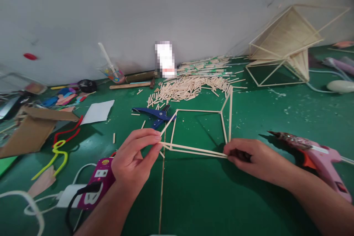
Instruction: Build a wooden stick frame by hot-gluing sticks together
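Note:
A frame of thin wooden sticks (199, 110) is held between my two hands over the green table. My left hand (135, 155) pinches its near left corner between thumb and fingers. At the near right corner, my right hand (249, 156) grips the frame, its fingertips partly hidden. Just beyond my left hand lies a blue-handled cutter (155, 114), close behind the frame's left side. To the right of my right hand rests a pink glue gun (318, 158) with a dark, stained nozzle.
Behind the frame lies a pile of short sticks (185, 88), with a hammer (129, 85) beside it. A larger stick structure (287, 51) stands at the back right. On the left are a purple power strip (96, 184), cardboard (30, 132) and white paper (98, 111).

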Tool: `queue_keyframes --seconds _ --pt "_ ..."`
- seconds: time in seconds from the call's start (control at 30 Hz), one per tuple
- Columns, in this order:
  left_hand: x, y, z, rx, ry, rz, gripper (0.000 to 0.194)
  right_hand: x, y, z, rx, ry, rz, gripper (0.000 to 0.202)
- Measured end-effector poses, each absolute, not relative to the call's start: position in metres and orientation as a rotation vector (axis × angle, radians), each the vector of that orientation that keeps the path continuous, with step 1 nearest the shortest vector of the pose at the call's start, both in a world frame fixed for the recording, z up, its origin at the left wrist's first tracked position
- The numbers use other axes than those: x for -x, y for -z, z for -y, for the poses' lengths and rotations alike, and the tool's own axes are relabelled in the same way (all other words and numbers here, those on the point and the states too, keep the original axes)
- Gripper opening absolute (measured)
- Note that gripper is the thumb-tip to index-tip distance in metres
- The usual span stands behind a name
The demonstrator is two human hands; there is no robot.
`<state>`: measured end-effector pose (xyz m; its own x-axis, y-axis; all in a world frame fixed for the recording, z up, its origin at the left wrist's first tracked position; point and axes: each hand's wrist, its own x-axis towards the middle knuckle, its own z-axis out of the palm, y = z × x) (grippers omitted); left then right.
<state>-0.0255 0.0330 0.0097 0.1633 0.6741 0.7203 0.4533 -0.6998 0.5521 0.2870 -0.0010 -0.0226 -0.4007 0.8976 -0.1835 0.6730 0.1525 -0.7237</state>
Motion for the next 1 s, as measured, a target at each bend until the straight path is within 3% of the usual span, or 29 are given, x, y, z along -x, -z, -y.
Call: queue_keyframes --seconds 1.0 --pt "0.033 -0.0189 -0.0334 -2.639 -1.428 -1.142 0.03 -0.2867 0.0194 -0.0003 1.465 -1.026 2.146 0.015"
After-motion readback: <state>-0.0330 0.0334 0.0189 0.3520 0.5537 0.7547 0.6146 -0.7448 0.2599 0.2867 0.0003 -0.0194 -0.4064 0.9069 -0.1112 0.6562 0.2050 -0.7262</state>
